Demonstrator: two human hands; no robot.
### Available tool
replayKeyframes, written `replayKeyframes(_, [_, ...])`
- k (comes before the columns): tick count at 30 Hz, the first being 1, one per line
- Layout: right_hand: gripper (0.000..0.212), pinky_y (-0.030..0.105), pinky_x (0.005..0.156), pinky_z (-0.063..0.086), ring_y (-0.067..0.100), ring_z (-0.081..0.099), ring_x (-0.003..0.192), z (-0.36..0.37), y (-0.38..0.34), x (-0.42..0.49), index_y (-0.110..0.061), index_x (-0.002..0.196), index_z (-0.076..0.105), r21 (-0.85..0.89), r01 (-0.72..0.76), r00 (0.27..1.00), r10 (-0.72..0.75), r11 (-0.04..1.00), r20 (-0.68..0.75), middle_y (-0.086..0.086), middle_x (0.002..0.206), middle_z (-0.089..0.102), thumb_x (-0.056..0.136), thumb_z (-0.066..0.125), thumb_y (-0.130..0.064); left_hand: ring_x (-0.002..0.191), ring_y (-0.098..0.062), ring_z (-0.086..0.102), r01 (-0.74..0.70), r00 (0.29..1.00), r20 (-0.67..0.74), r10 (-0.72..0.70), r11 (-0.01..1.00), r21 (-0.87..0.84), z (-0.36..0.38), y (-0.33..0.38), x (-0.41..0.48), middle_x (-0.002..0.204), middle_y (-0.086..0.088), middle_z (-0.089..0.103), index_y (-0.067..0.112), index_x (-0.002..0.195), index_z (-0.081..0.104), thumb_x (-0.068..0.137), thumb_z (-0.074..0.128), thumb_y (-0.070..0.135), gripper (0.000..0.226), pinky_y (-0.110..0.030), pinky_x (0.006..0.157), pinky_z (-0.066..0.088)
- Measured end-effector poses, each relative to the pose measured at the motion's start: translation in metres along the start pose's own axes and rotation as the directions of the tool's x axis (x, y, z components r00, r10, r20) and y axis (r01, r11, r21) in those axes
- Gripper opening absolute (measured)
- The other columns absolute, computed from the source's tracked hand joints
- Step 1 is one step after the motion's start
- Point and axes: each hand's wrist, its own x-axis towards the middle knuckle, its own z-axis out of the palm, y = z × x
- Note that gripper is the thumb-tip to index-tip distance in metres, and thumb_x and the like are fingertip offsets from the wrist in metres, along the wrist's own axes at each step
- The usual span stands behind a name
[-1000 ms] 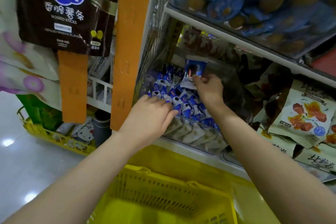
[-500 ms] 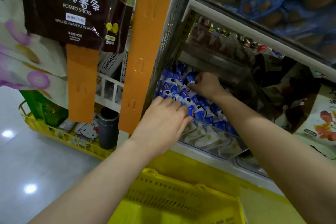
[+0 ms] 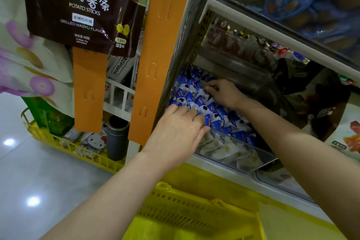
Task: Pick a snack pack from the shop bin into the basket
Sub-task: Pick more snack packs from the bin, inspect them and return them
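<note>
A clear plastic shop bin (image 3: 236,153) on the lower shelf holds several small blue-and-white snack packs (image 3: 186,96). My left hand (image 3: 175,134) lies flat on the packs at the bin's front left corner, fingers stretched out together. My right hand (image 3: 224,93) is deeper in the bin, with its fingers curled down among the packs. Whether it grips one is hidden. The yellow basket (image 3: 194,214) sits below my arms, in front of the shelf.
Two orange hanging strips (image 3: 159,45) and a brown potato-sticks bag (image 3: 83,9) hang just left of the bin. A yellow crate (image 3: 78,154) of goods stands on the floor at left. An upper shelf (image 3: 263,31) overhangs the bin. Other snack bags (image 3: 346,136) lie at right.
My right hand, which held a blue pack up above the pile, has come down into the packs. The left hand has stayed on the front packs. The view moved closer.
</note>
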Motion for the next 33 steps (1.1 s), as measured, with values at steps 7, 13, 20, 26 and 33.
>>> replayKeyframes(7, [0.031, 0.022, 0.061, 0.036, 0.015, 0.048, 0.078, -0.002, 0.016, 0.008, -0.005, 0.118, 0.056, 0.054, -0.211, 0.974, 0.214, 0.976, -0.071, 0.014, 0.107, 0.060, 0.097, 0.045, -0.026, 0.069, -0.019, 0.056, -0.001, 1.000, 0.005, 0.001, 1.000, 0.006, 0.001, 0.000, 0.000, 0.074, 0.001, 0.063, 0.016, 0.083, 0.064, 0.092, 0.030, 0.034, 0.040, -0.032, 0.069, 0.042])
replayKeyframes(13, [0.036, 0.022, 0.049, 0.033, 0.014, 0.045, 0.062, 0.004, 0.011, 0.022, -0.003, 0.096, 0.063, 0.011, -0.275, 0.961, 0.275, 0.961, -0.026, 0.009, 0.083, 0.054, 0.090, 0.056, -0.038, 0.069, -0.019, 0.056, -0.004, 1.000, 0.022, 0.003, 1.000, 0.008, 0.000, 0.000, 0.000, 0.074, 0.001, 0.063, 0.016, 0.083, 0.064, 0.092, 0.031, 0.034, 0.038, -0.032, 0.069, 0.042])
replayKeyframes(20, [0.028, 0.025, 0.051, 0.036, 0.015, 0.048, 0.064, 0.003, 0.011, 0.021, -0.002, 0.099, 0.063, 0.038, -0.285, 0.957, 0.286, 0.958, -0.041, 0.018, 0.090, 0.062, 0.090, 0.058, -0.028, 0.070, -0.019, 0.057, -0.010, 0.999, 0.046, 0.010, 1.000, -0.001, -0.002, 0.000, 0.001, 0.074, 0.001, 0.063, 0.017, 0.083, 0.063, 0.092, 0.030, 0.034, 0.039, -0.032, 0.069, 0.041])
replayKeyframes(26, [0.022, 0.029, 0.075, 0.041, 0.020, 0.055, 0.088, -0.001, 0.010, 0.000, -0.008, 0.107, 0.063, 0.163, -0.229, 0.937, 0.263, 0.960, -0.232, 0.012, 0.106, 0.063, 0.092, 0.054, -0.022, 0.079, -0.020, 0.056, 0.003, 0.995, 0.101, 0.001, 0.999, -0.034, -0.004, 0.000, 0.000, 0.083, 0.000, 0.064, 0.017, 0.091, 0.062, 0.094, 0.027, 0.036, 0.040, -0.033, 0.076, 0.037])
replayKeyframes(33, [0.017, 0.017, 0.071, 0.037, 0.010, 0.051, 0.085, -0.031, -0.008, -0.040, -0.010, 0.104, 0.060, 0.347, -0.057, 0.814, 0.245, 0.936, -0.527, -0.002, 0.093, 0.056, 0.095, 0.048, -0.019, 0.096, -0.019, 0.053, 0.005, 0.990, 0.140, 0.001, 0.999, -0.043, -0.005, 0.000, -0.002, 0.100, 0.001, 0.063, 0.018, 0.105, 0.058, 0.097, 0.025, 0.038, 0.039, -0.031, 0.086, 0.031])
